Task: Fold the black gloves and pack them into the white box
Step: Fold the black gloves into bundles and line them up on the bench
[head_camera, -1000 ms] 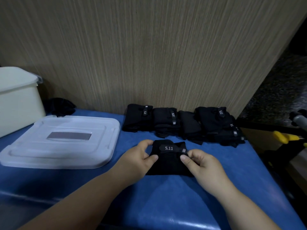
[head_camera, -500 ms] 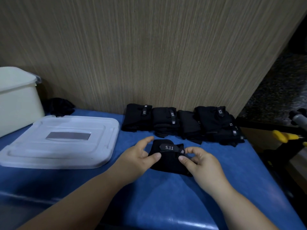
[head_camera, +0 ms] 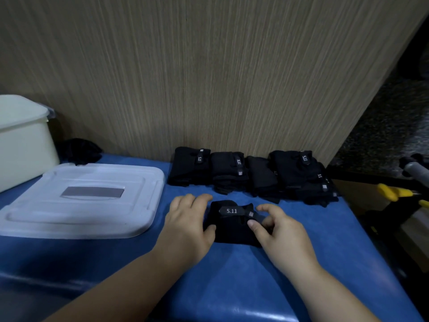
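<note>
Both hands working folded glove (head_camera: 232, 225) on blue table (head_camera: 232, 275): left hand (head_camera: 189, 225) cupping its left edge, fingers half-curled; right hand (head_camera: 282, 233) pinching strap. Row of folded gloves (head_camera: 250, 174) waiting by wall. White box (head_camera: 23, 140) sitting far left, lid (head_camera: 81, 201) off; packing seemingly not started.

Blue table (head_camera: 232, 287), wood-grain wall (head_camera: 209, 66).

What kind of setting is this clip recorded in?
Probably a small packing or stockroom bench, not a home. A row of folded black gloves lines a blue padded table against a wood-grain wall, beside a white box with its lid off.
</note>
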Demonstrator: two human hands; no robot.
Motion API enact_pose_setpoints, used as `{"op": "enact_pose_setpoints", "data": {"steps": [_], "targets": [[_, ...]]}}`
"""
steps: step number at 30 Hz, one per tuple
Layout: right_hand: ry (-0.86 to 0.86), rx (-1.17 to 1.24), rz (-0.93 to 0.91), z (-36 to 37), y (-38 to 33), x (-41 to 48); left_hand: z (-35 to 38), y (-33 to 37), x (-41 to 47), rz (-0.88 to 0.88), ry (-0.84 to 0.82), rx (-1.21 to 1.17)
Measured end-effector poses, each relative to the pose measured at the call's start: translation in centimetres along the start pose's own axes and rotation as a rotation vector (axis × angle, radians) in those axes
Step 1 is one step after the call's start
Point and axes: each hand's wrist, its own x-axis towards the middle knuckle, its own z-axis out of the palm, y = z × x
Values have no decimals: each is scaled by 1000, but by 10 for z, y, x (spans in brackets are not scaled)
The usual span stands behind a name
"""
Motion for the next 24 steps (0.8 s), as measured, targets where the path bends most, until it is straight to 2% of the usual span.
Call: {"op": "enact_pose_setpoints", "data": {"steps": [2,5,7,10,12,20,22,24], "targets": [[76,-45,-71,-1,0,-1,3,0,-3,119,34,9],[152,-52,-273,-1,-3,-3,4,2,-4,271,-84,1],[41,-80,-367,1,-5,-4,7,2,-5,319,-183,39],[-266,-179,-369,5,-7,-7,13,0,-5,254,-356,232],[-369,-291,-351,6,-6,-8,13,-1,-5,207,-425,297],[-422,-365,-297,4,-8,-8,3,-1,-1,107,-504,366],[-368,-328,-283,1,-10,-8,1,-8,0,63,-463,399],[-231,-279,-271,-2,-8,-5,2,-19,1,20,-349,431]]}}
